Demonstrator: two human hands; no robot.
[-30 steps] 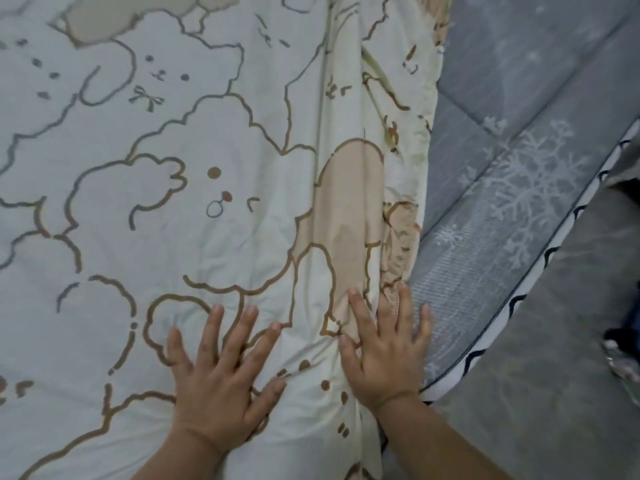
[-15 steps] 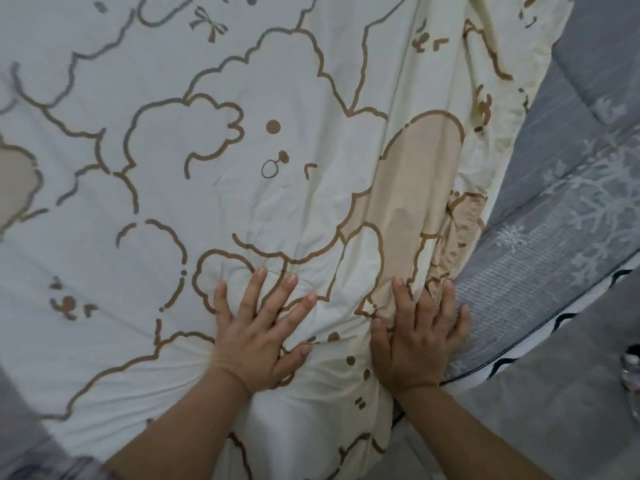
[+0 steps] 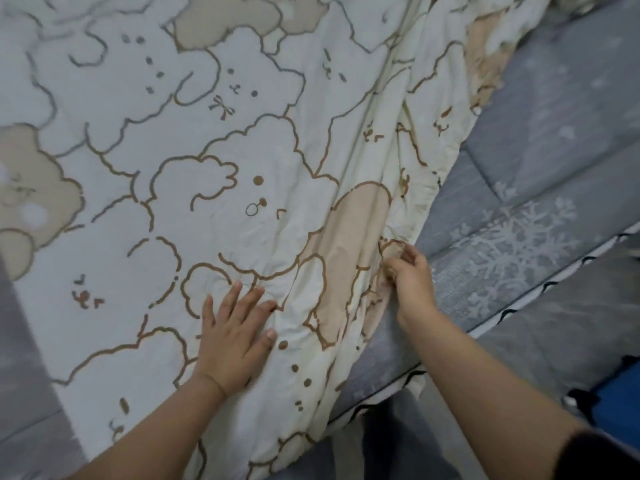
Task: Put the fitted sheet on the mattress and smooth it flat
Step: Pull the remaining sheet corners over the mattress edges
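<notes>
The left hand's [image 3: 235, 336] grip lies spread, flat on the fitted sheet [image 3: 214, 188]. Just right of it, the right hand's [image 3: 412, 277] grip pinches the sheet's bunched edge. Beyond and right, the grey snowflake-patterned mattress [image 3: 519, 209] lies uncovered.

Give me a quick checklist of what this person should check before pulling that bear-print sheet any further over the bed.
1. Right hand has hold of the sheet's gathered edge: ok, fingers curled round it.
2. Left hand pins the fitted sheet flat: ok, fingers spread on the cloth.
3. Mattress fully covered: not ok, its grey snowflake side lies bare to the right.
4. Sheet smooth: not ok, long folds run down near the edge and creases fan out by the left hand.
5. Elastic tucked under a corner: cannot tell, no corner shows.
</notes>
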